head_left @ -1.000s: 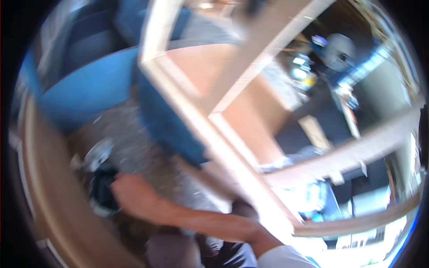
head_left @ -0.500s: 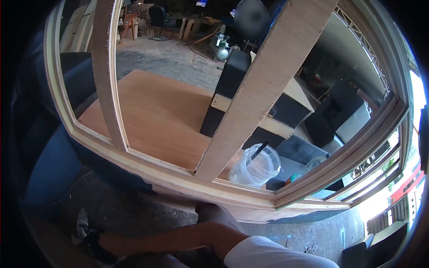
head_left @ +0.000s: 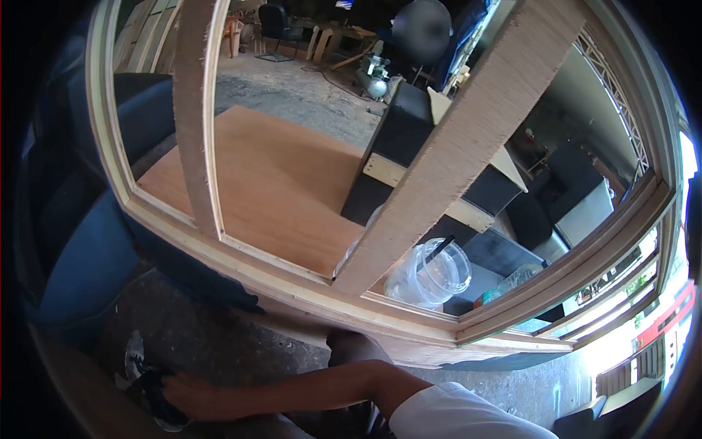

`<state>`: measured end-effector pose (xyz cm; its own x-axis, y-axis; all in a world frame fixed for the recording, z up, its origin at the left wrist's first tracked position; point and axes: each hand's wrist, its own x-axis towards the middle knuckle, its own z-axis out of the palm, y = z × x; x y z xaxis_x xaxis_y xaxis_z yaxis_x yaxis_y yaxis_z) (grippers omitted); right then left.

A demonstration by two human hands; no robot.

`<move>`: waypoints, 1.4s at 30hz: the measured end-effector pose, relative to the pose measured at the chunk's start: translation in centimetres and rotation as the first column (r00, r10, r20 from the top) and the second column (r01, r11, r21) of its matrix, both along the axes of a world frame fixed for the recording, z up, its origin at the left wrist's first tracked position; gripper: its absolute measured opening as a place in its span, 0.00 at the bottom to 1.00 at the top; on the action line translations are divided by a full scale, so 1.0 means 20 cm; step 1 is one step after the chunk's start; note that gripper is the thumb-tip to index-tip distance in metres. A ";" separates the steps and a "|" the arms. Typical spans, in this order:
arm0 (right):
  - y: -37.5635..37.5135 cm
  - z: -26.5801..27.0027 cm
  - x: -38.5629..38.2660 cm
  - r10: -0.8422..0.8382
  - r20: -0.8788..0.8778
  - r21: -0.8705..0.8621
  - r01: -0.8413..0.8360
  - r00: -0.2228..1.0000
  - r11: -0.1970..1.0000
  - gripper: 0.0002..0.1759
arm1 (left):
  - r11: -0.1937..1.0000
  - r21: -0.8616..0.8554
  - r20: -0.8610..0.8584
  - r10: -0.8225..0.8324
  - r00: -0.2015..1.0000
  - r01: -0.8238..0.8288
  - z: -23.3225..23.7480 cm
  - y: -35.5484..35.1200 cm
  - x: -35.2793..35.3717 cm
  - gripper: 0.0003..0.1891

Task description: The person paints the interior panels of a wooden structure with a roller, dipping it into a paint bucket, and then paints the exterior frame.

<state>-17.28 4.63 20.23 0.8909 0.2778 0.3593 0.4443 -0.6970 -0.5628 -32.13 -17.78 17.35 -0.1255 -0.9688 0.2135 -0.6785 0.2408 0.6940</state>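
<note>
My right hand (head_left: 186, 395) reaches across to the lower left, its bare forearm coming out of a white sleeve. Its fingers are wrapped round a black and silver tool that looks like a staple gun (head_left: 150, 391); shadow hides the details of the grip. Just beyond my arm stands a large wooden frame (head_left: 292, 293) with upright plywood slats (head_left: 468, 139). My left hand is out of view.
A reddish-brown plywood panel (head_left: 278, 183) lies inside the frame. Behind the slat are a clear plastic tub (head_left: 428, 274), a plastic bottle (head_left: 519, 278) and black padded pieces (head_left: 402, 121). Dark blue upholstery (head_left: 88, 256) fills the left. A fan (head_left: 422, 31) and air compressor (head_left: 375, 77) stand farther back.
The view has shifted a little, so the frame and the room appear farther right. My right hand and the staple gun sit slightly farther right in view, the grip unchanged.
</note>
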 end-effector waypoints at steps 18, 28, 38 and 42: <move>-0.13 0.01 -0.04 -0.052 0.193 0.047 0.043 0.980 0.998 0.08 | 0.978 0.182 -0.119 0.121 0.986 -0.098 0.01 0.12 -0.24 0.11; -0.25 0.10 -0.04 0.017 -0.153 0.125 0.002 0.988 0.992 0.17 | 0.065 0.633 0.367 0.852 0.373 -0.771 -0.13 1.67 0.27 0.12; -0.35 0.14 -0.06 -0.042 -0.247 0.183 0.089 0.968 0.979 0.14 | -0.260 0.639 0.478 0.872 0.109 -0.724 0.04 1.86 0.18 0.12; -0.29 0.03 -0.03 -0.022 -0.182 0.248 0.068 0.983 0.966 0.11 | -0.203 0.649 0.441 0.886 0.145 -0.733 0.12 1.73 0.21 0.12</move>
